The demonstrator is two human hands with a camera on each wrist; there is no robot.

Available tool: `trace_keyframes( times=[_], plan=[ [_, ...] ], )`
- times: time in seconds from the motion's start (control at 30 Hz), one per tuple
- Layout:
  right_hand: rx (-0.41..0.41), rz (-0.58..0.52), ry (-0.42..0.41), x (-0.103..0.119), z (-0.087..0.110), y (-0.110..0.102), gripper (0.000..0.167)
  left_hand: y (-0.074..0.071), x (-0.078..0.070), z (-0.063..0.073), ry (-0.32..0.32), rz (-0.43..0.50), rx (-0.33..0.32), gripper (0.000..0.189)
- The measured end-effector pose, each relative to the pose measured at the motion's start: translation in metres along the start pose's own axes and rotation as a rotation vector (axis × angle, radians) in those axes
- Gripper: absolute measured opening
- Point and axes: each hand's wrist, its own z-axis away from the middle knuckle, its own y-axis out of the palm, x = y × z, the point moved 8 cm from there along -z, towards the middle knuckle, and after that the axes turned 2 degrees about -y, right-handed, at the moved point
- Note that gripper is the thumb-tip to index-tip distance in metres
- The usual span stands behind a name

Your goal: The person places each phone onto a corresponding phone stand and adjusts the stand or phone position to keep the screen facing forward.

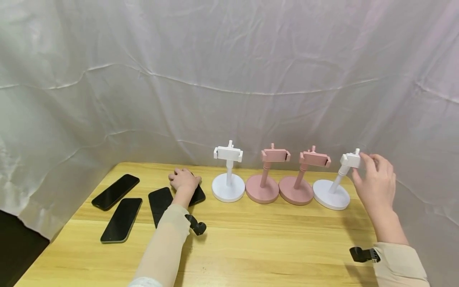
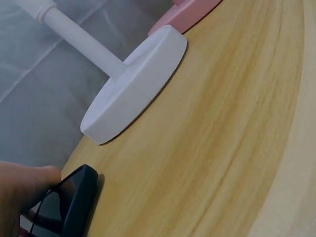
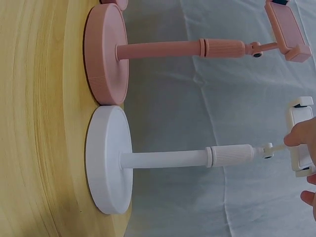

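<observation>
White stand pinched in your right hand, phone gripped beneath your left hand. You seem at pickup; lift next.

"What is hung behind?"
"A wrinkled, silvery-grey fabric curtain, crossed by horizontal creases; the yellow, wood-grained counter is bordered by it."
"What is seen on it?"
"Two pink, round-based phone stands are stood side by side, a white, round-based phone stand placed to their left. Near the counter's left edge, two black, rectangular phones are laid flat."
</observation>
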Motion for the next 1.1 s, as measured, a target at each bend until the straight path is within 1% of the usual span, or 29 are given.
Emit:
trace_keyframes(
  times=[0.1, 0.33, 0.53, 0.7, 0.83, 1.0, 1.1],
  plan=[
    [-0.001, -0.005, 0.007, 0.000, 0.000, 0.000, 0.046, -0.001, -0.001, 0.001, 0.003, 0.004, -0.002, 0.075],
    [0.000, -0.007, 0.016, -0.001, 0.000, 0.001, 0.046, -0.004, -0.002, 0.001, 0.004, 0.049, -0.003, 0.077],
    [0.009, 0.000, 0.018, -0.003, 0.001, 0.002, 0.045, -0.005, -0.004, 0.003, 0.031, 0.059, -0.004, 0.080],
    [0.003, 0.004, 0.000, -0.001, -0.001, 0.002, 0.043, -0.015, -0.009, 0.007, 0.075, 0.083, -0.056, 0.086],
    [-0.011, 0.006, -0.010, 0.000, -0.003, 0.001, 0.042, -0.024, -0.014, 0.013, 0.103, 0.117, -0.099, 0.087],
    [-0.007, -0.004, -0.002, -0.002, -0.003, 0.002, 0.042, -0.034, -0.018, 0.023, 0.112, 0.143, -0.140, 0.083],
    [-0.005, -0.034, 0.019, -0.006, -0.003, 0.001, 0.042, -0.037, -0.020, 0.029, 0.119, 0.170, -0.165, 0.080]
  ],
)
